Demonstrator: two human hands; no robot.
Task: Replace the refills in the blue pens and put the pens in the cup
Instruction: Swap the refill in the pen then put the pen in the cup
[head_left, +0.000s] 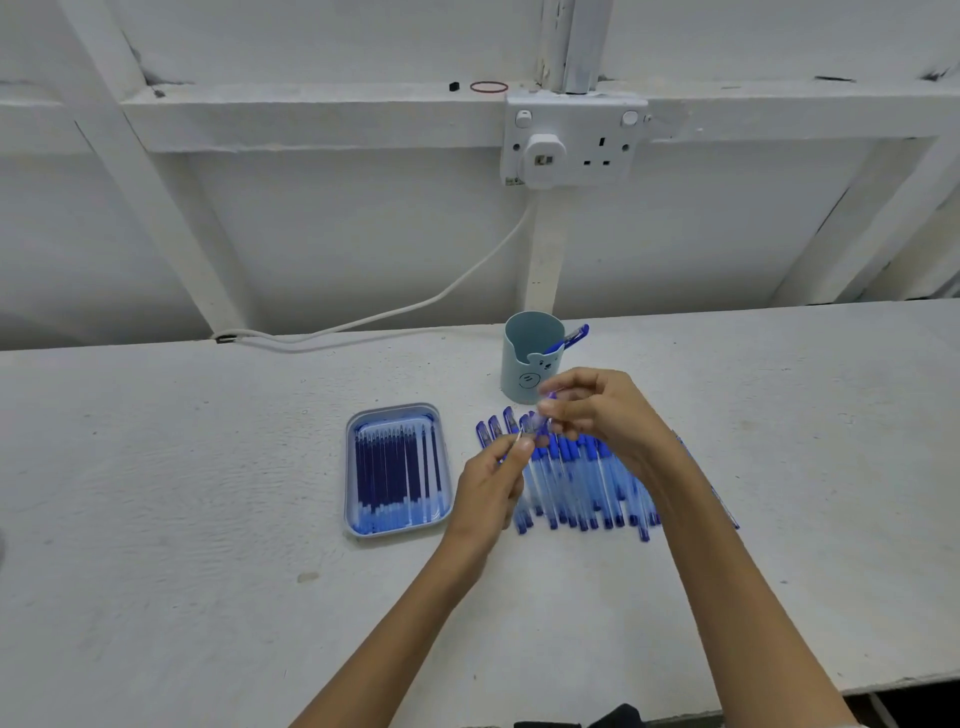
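Over the pen row (582, 483): blue pen (540, 422) is gripped by right hand (602, 415), end pinched by left hand (493, 478)
Cup (519, 374): placed behind hands, leaning pen (571, 335) inside
Tray (349, 478): refills (395, 467) held, left of row

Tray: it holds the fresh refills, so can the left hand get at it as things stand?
Probably yes: the tray lies open beside the left hand, nothing between them. But that hand pinches the pen which the right hand also holds.
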